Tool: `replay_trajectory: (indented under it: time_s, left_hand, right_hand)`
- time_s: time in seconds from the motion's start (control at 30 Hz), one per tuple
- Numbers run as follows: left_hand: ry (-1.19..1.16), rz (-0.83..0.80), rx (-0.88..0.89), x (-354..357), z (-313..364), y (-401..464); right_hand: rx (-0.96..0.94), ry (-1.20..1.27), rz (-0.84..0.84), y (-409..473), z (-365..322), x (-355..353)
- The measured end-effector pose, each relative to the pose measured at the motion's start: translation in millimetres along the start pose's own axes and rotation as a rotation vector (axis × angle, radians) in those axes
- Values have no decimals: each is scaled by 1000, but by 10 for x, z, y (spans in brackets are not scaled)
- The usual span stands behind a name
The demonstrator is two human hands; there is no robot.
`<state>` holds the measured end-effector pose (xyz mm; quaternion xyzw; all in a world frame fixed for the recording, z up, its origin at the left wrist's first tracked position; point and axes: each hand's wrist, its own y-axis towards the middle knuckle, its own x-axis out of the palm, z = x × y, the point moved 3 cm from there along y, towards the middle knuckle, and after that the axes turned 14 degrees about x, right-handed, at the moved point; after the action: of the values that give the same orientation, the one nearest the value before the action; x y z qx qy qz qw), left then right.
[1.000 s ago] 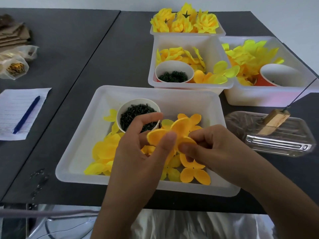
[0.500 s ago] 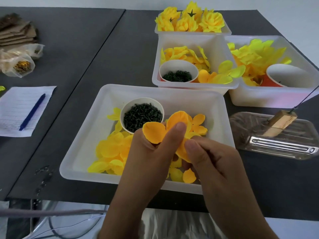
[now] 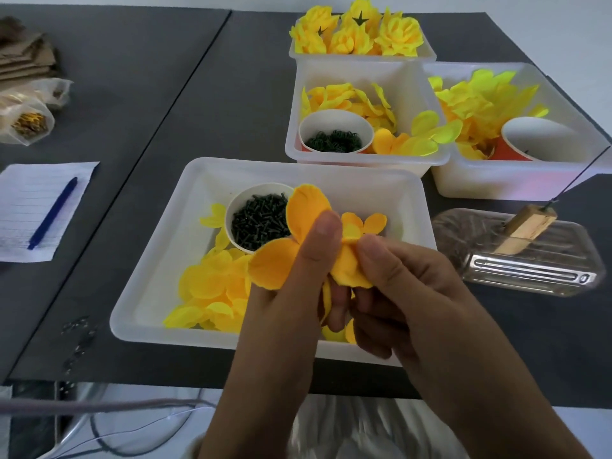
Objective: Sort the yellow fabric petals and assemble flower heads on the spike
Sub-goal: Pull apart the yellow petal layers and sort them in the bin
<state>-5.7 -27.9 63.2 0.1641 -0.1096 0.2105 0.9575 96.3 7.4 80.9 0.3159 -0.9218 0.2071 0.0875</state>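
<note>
Above the white tray (image 3: 155, 266) near the counter's front edge, the left hand (image 3: 291, 293) pinched an orange-yellow petal piece (image 3: 298, 220) under its thumb while the right hand (image 3: 407, 293) gripped its lower lobe. A cup of dark pegs (image 3: 258, 220) stood in the tray behind.

Orange-yellow fabric petals (image 3: 308, 240) fan above a white tray (image 3: 159, 293) of paler lemon-yellow petals (image 3: 212, 283) and a white cup (image 3: 231, 210) of dark green pegs (image 3: 260, 221); beyond, bright yellow flower heads (image 3: 357, 31) with dark green star centres, an orange cup (image 3: 510, 154), and a blue pen (image 3: 53, 213) on blue-lined white paper (image 3: 23, 207), all on a charcoal-grey table (image 3: 198, 94)
</note>
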Motion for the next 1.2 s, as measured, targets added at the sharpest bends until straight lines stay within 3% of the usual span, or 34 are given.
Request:
replay_trajectory:
  time_s: [0.1,0.27,0.37,0.53,0.6,0.77,0.93,1.1,1.2]
  left_hand:
    - [113,-135,78,27,-56,72]
    - [239,-197,200,13,-41,155]
    - [225,-218,264,29,98,140]
    - [89,-165,157,80,140,-40]
    - [112,-184,141,103,80,-29]
    - [211,-254,138,162,-58,34]
    - [236,-200,295,186,108,-15]
    - [458,-169,315,200,20,4]
    - [459,-148,364,186,57,-35]
  right_hand:
    - [-50,-12,116,-14,16,-53]
    - [-268,-162,202,-51,-25,-49]
    - [-160,-153,168,-71,4,-92]
    - [39,11,25,-116,72,-76]
    - [-30,-13,102,-137,86,-86]
    - [-465,-289,315,-206,56,-56]
    - [-406,-90,197,-79,165,-25]
    - [-453,-165,356,-134,160,-88]
    - [-407,-163,316,-68,160,-89]
